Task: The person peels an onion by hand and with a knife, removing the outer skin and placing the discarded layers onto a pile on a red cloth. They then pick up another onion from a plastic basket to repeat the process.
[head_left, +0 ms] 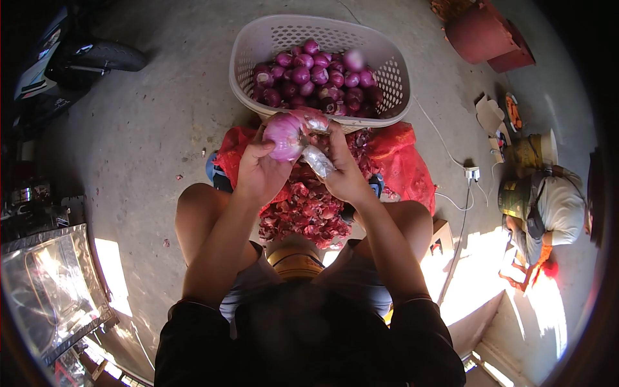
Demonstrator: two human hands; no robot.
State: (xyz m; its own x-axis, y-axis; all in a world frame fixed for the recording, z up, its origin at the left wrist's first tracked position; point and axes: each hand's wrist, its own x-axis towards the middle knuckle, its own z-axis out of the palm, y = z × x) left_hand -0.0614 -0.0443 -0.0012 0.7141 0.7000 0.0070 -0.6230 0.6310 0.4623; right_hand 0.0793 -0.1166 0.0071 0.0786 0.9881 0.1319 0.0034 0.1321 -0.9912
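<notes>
A large, partly peeled red onion [282, 137] is gripped by my left hand [261, 173], its fingers curled round the side and the thumb in front. My right hand [348, 177] is at the onion's right end, thumb and finger closed in against it. Silvery wrapping [318, 161] covers the right thumb, and a finger of that hand has a similar shiny cover. Reddish skin shows by the right fingertips. Beneath both hands lies a heap of dry red onion skins [306, 209]. Just beyond them, a pale perforated plastic basket [240, 77] holds many peeled onions [302, 75].
Red mesh sacking [403, 161] flanks the skin heap. A white cable with a power socket [472, 173] runs along the floor at right. Another person [558, 206] bends over farther right. Red tubs [480, 32] stand at upper right, a motorbike wheel [109, 56] at upper left.
</notes>
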